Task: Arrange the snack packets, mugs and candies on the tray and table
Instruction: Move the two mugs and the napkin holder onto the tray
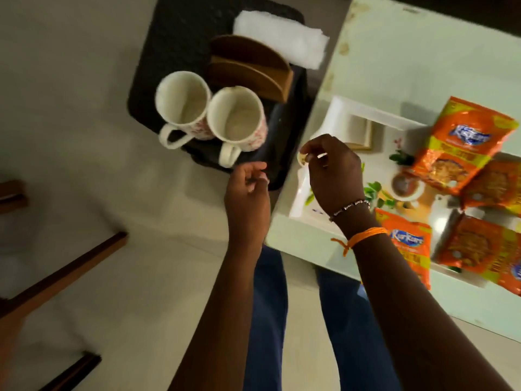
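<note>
Glossy white tray (324,119) under right hand (335,176) pinching small candy (302,158); left hand (248,190) loosely curled, empty.

I'm in a home sitting room, by the look of it: pale tiled floor (70,80) under my knees, a glass-topped table (423,66), a wooden chair leg (64,272) at my left, two floral mugs (211,114) and a wooden napkin holder (251,69) on a dark tray (174,38).

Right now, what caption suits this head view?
Right hand pinches a small candy over the white tray; two mugs wait nearby.
</note>
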Action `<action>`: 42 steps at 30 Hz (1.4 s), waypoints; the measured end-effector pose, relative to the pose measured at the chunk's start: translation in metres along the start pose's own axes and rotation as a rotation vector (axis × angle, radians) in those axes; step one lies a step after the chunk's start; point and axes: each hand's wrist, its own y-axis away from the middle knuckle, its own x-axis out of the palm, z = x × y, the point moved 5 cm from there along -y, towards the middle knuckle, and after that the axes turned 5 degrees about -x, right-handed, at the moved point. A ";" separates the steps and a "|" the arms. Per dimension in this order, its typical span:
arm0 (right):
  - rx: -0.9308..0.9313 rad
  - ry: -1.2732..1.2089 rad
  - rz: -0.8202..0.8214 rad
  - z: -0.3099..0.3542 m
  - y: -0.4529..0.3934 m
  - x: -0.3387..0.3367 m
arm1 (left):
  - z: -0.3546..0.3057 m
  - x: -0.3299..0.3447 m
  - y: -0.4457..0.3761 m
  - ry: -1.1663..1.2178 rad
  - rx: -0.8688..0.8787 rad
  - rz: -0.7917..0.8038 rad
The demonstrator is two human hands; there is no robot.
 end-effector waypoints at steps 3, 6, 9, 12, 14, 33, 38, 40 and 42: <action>0.122 -0.052 0.117 0.017 -0.007 0.037 | 0.000 -0.042 -0.024 0.060 -0.080 -0.130; 0.195 -0.159 0.264 0.033 -0.008 0.071 | 0.005 -0.075 -0.046 0.148 -0.225 -0.261; 0.240 -0.266 0.272 0.041 -0.007 0.096 | -0.004 -0.102 -0.073 0.148 -0.202 -0.333; 0.265 -0.331 0.205 0.041 -0.006 0.110 | -0.018 -0.109 -0.102 -0.022 -0.099 -0.231; 0.306 -0.439 0.127 0.041 -0.005 0.115 | -0.022 -0.107 -0.113 -0.072 -0.038 -0.116; 0.317 -0.521 -0.066 -0.025 0.079 0.027 | 0.004 -0.060 -0.012 -0.308 0.129 0.285; 0.425 -0.639 -0.130 -0.075 0.118 -0.008 | 0.014 -0.011 0.020 -0.369 0.163 0.395; 0.483 -0.710 -0.167 -0.092 0.129 -0.015 | 0.021 0.007 0.031 -0.387 0.163 0.424; 0.519 -0.747 -0.210 -0.105 0.136 -0.019 | 0.028 0.020 0.038 -0.389 0.138 0.431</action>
